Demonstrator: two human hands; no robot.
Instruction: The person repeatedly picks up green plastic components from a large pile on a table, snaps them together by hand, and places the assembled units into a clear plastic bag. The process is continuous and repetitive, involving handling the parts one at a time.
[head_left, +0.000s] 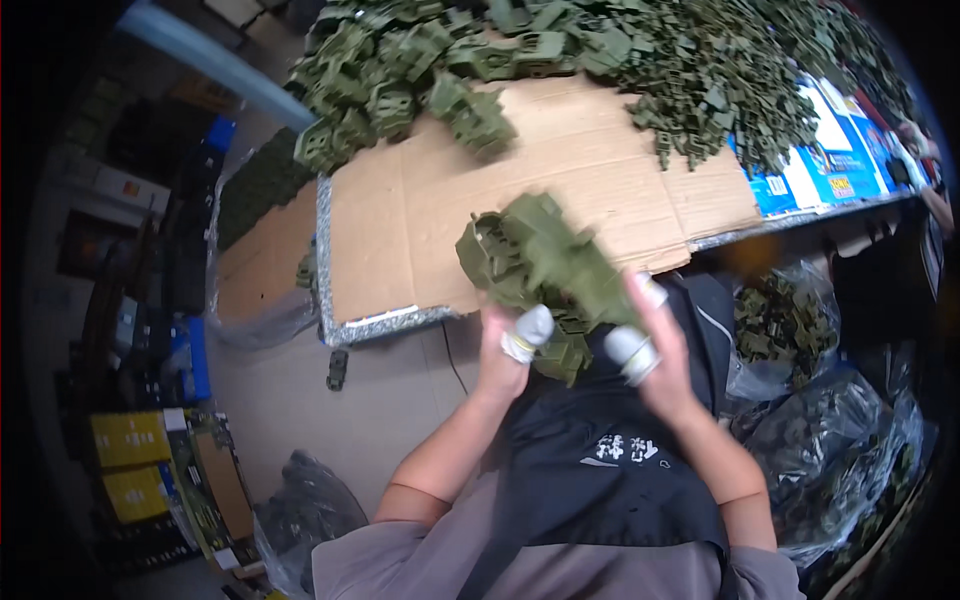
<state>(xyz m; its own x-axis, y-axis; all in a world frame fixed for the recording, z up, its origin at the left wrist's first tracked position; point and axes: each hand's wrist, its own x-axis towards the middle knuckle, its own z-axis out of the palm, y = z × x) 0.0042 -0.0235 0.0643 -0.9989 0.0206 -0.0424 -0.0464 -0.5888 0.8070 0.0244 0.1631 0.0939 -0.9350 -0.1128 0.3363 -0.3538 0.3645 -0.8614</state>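
Above my apron, my left hand (503, 350) and my right hand (655, 350) are closed on olive-green molded plastic parts (575, 265). Motion smears these, so I cannot tell whether they are one piece or a few pressed together. The left side shows a hollow, ribbed opening, and a lower bit hangs between my hands. White coverings wrap my thumbs and at least one right finger. Just beyond, on the cardboard (420, 230), lies a similar boxy green part (472, 115), at the near edge of a heap of such parts (400, 60).
A pile of small green pieces (710, 80) spreads at the back right, beside blue printed boxes (840, 160). Clear plastic bags of parts (785, 320) stand at my right. One green piece (338, 370) lies on the floor. Yellow boxes (130, 440) sit at the left. Another person's arm (935, 205) shows far right.
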